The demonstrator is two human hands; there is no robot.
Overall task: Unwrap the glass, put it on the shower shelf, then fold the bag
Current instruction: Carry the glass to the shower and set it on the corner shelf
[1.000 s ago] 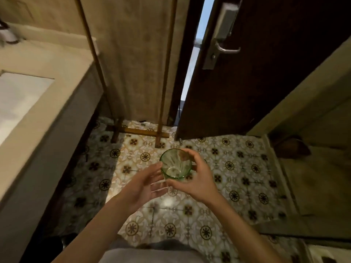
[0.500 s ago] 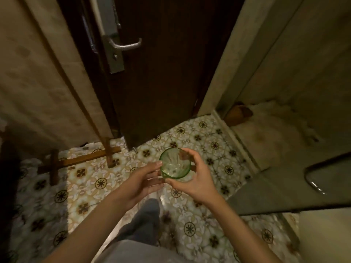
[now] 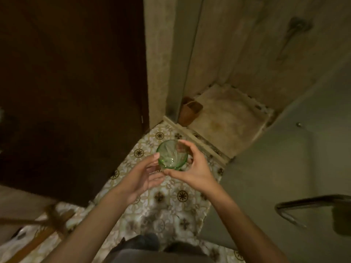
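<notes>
A green ribbed glass (image 3: 171, 155) is held upright over the patterned floor, seen from above with its mouth open to the camera. My right hand (image 3: 193, 168) wraps around its right side and rim. My left hand (image 3: 145, 176) has its fingertips against the glass's left side, fingers spread. No wrapping or bag shows in view. A shower stall with a pale floor mat (image 3: 228, 120) lies ahead to the right.
A dark wooden door (image 3: 72, 88) fills the left. A glass shower panel (image 3: 275, 177) with a dark metal handle (image 3: 311, 204) stands at right. A brown slipper (image 3: 189, 112) rests at the stall's corner. Wooden rack legs (image 3: 47, 224) sit lower left on the tiled floor (image 3: 171, 205).
The view has swung right from the sink and door toward the shower stall. Both hands stay on the glass in the same grip.
</notes>
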